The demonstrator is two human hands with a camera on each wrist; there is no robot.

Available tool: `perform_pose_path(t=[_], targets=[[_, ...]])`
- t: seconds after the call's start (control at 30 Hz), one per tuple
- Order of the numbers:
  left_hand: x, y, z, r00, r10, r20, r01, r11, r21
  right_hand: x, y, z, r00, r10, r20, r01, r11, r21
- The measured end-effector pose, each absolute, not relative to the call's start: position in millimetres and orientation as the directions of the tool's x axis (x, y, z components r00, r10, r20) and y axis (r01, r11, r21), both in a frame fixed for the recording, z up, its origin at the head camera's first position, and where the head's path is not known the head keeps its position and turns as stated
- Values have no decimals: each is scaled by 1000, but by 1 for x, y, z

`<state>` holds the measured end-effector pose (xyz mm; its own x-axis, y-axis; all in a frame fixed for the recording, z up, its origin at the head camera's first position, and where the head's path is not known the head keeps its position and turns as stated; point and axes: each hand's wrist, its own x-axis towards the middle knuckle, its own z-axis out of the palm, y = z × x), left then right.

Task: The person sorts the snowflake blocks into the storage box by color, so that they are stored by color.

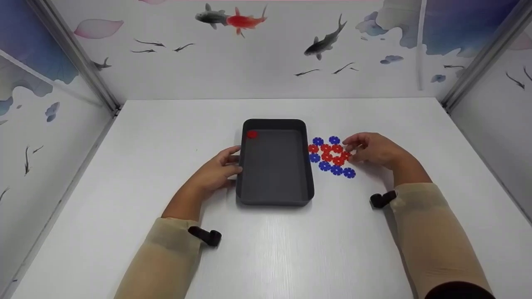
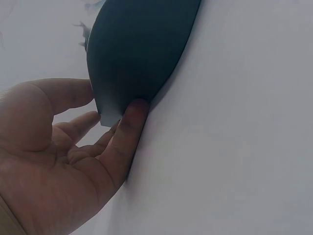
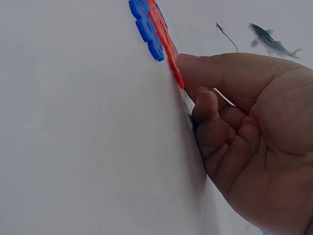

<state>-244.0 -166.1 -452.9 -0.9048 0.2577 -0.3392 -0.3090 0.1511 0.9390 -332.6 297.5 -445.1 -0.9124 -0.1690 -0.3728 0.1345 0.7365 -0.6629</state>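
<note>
A dark grey rectangular tray (image 1: 274,166) lies on the white table, with one red notched disc (image 1: 252,134) in its far left corner. My left hand (image 1: 218,168) touches the tray's left outer wall with its thumb and fingers. In the left wrist view, fingertips rest along the dark wall (image 2: 139,44). To the tray's right lie several flower-shaped plastic discs, red ones (image 1: 327,157) among blue ones (image 1: 336,170). My right hand (image 1: 374,149) is at their right edge, fingers loosely bent, its thumb against a red disc (image 3: 177,78) in the right wrist view.
The white table (image 1: 291,249) runs back to a panel (image 1: 274,79) printed with fish. Side panels with metal corner posts stand left and right. Black wrist straps (image 1: 205,236) sit on both sleeves.
</note>
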Motion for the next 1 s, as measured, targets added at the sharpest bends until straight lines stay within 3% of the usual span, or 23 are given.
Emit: perform_pose_path(t=[1.0], targets=[[-246, -167, -457, -909, 268, -320, -288, 153, 945, -327, 292, -438, -917, -147, -372, 95, 822, -561]])
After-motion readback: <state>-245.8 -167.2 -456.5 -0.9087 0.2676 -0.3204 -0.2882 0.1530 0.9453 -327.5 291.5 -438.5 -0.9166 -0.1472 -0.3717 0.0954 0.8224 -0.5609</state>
